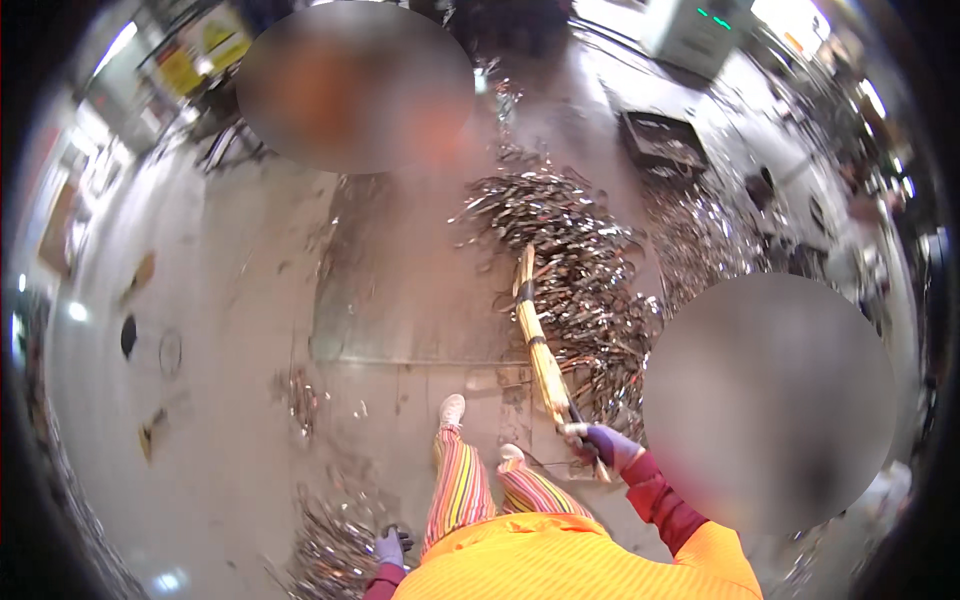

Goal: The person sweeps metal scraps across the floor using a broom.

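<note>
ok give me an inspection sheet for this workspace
surface: grey concrete floor, dusty, with a darker slab in the middle
job's things: yellow broom, head down against a big heap of metal shavings
clutter: smaller shavings pile by the left hand, loose bits on the floor, dark crate further back
grippers: right hand, gloved, closed on the broom; left hand, gloved, low beside the small pile, what it grips cannot be told
cables: nothing seen
surroundings: yellow signs on the wall upper left, a machine at top right
</note>
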Demonstrator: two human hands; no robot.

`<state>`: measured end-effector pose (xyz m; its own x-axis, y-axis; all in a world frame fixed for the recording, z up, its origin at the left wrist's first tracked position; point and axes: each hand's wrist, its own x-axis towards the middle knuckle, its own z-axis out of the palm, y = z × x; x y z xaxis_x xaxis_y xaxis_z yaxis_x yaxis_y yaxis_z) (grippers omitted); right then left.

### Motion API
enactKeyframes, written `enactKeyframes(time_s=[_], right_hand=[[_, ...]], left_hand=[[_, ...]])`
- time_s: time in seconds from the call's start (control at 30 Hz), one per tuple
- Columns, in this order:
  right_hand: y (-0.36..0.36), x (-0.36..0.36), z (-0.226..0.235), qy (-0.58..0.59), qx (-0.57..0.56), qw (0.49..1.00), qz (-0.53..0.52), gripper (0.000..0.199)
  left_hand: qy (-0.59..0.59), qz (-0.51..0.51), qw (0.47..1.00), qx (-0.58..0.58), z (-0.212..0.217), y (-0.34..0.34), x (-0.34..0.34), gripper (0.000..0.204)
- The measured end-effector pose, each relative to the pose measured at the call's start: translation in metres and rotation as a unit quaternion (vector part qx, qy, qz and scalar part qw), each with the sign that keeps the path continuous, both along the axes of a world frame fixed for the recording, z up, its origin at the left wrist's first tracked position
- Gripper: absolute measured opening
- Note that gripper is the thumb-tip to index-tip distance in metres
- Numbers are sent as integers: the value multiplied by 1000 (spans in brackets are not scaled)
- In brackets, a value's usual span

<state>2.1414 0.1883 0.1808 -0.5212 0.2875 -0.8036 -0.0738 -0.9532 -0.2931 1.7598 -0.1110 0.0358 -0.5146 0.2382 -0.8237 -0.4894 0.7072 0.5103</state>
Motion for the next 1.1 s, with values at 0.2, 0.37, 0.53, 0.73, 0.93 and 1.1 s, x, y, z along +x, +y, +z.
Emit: enactKeyframes(time_s=[0.2,0.37,0.53,0.73,0.93,1.1], right_hand=[[151,-66,-63,81,-11,991,-108,24],[331,-148,-139,159,7,973,-169,21],[496,-208,-210,243,61,943,-220,19],[563,-169,-258,447,-88,794,-403,22],[450,-148,-231,268,-23,771,-578,15],[337,-104,-197,250,-24,737,-627,12]], left_hand=[[-5,-139,990,-7,11,131,-77,20],[-32,-130,990,-37,17,195,-147,23],[-20,-163,982,-93,7,247,-184,23],[-11,-209,970,-126,3,292,-203,24],[13,-274,955,-115,15,318,-214,24],[18,-361,928,-88,29,322,-219,25]])
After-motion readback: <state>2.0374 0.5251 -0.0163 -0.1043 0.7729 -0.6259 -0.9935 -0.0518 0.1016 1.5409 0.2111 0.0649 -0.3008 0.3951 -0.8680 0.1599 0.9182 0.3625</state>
